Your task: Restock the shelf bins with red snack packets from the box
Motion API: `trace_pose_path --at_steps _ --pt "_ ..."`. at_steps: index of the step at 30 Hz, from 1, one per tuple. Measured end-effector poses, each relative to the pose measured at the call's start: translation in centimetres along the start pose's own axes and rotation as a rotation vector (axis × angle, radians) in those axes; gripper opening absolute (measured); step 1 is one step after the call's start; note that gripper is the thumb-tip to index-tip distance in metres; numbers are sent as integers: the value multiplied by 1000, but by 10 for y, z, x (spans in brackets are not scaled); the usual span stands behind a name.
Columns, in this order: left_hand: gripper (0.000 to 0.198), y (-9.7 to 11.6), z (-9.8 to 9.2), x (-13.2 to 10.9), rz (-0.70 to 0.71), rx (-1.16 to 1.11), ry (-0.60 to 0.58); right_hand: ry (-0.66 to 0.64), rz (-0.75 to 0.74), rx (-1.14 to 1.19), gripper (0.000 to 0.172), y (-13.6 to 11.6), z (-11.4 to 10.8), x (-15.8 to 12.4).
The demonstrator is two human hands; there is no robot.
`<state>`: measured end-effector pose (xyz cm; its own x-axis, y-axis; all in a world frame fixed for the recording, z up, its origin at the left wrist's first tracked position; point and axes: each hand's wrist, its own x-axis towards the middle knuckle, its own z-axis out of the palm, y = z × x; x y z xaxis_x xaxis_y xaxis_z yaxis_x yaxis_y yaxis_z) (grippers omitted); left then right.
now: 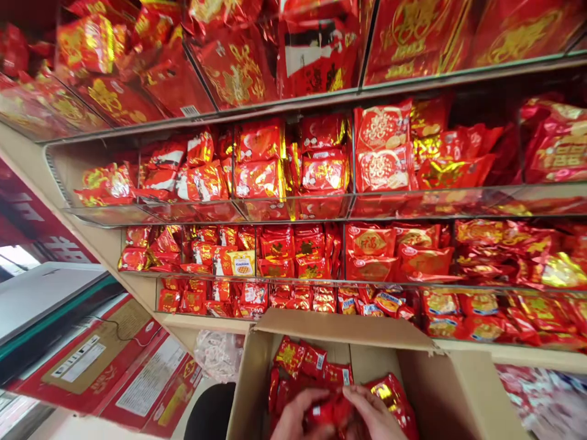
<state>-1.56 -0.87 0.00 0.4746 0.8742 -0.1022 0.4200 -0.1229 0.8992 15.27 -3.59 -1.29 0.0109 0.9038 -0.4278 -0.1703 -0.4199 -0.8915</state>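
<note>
Both my hands are down inside an open cardboard box (415, 366) at the bottom of the view. Between them is a shiny red packet (328, 410), partly blurred and partly covered by fingers. My left hand (296, 417) grips its left side, fingers closed. The fingers of my right hand (370, 410) are closed on its right side. Several red foil packets (290, 356) lie around the hands in the box, and one with gold print (389, 394) is against the right. The bottom of the box is partly hidden by packets and hands.
Behind the box rise tiered shelves with clear fronts (293, 211), filled with red and gold packets. A clear bag (219, 354) of small wrapped pieces sits left of the box. Red cartons (132, 366) stand further left. Another bag (541, 397) lies at right.
</note>
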Motion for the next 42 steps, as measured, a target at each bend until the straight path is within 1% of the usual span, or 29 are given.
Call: trace_pose_path --at_steps 1,2,4,5,6,7,9,10,12,14,17,19,21,23,26,29,32,34,35,36,38,40,41,42 --pt "36 11 -1 1 -27 -84 15 6 4 -76 43 -8 0 -6" --pt "33 21 -1 2 -72 -145 53 40 -66 -193 44 -16 -1 -12" --pt "29 38 0 4 -135 -244 73 148 -319 -396 43 -30 -3 -20" --pt "29 44 1 5 -149 -272 67 177 -426 -427 41 -35 -4 -22" --pt "28 49 3 5 -152 -298 50 174 -485 -415 40 -38 -5 -23" --pt "28 53 4 5 -150 -321 36 146 -499 -375 39 -40 -4 -23" --pt "27 60 7 4 -146 -357 23 98 -476 -319 38 -43 -2 -22" --pt "27 62 8 4 -147 -372 20 114 -463 -332 38 -44 -1 -21" --pt "26 65 10 3 -150 -394 31 202 -460 -387 40 -44 2 -20" --pt "26 68 12 4 -157 -437 62 274 -444 -387 41 -44 3 -19" --pt "27 70 16 5 -200 -506 160 325 -384 -236 44 -42 4 -20" --pt "29 72 18 6 -246 -540 241 296 -348 -86 45 -40 4 -22" --pt "30 72 19 5 -269 -590 307 202 -337 21 42 -38 4 -25" --pt "30 71 20 4 -285 -661 346 90 -335 49 37 -37 3 -28" --pt "30 63 19 1 -338 -768 347 23 -344 -64 37 -35 0 -31" --pt "30 48 19 -3 -309 -836 319 5 -375 -239 35 -30 -3 -31" --pt "35 23 18 -7 -296 -900 298 -25 -373 -395 34 -25 -5 -28" --pt "44 5 16 -10 -348 -933 275 -5 -391 -504 35 -30 -8 -26" --pt "48 -4 14 -12 -391 -941 253 23 -424 -553 35 -36 -9 -25" --pt "52 -13 12 -15 -437 -941 238 66 -483 -603 33 -47 -10 -25" --pt "52 -29 8 -20 -519 -924 214 173 -680 -706 29 -78 -10 -23" --pt "48 -42 7 -24 -558 -897 187 318 -921 -842 27 -119 -8 -19" --pt "47 -48 7 -25 -554 -886 166 401 -1010 -923 27 -142 -6 -16" --pt "47 -53 8 -25 -544 -876 140 458 -1049 -1033 28 -163 -3 -11"
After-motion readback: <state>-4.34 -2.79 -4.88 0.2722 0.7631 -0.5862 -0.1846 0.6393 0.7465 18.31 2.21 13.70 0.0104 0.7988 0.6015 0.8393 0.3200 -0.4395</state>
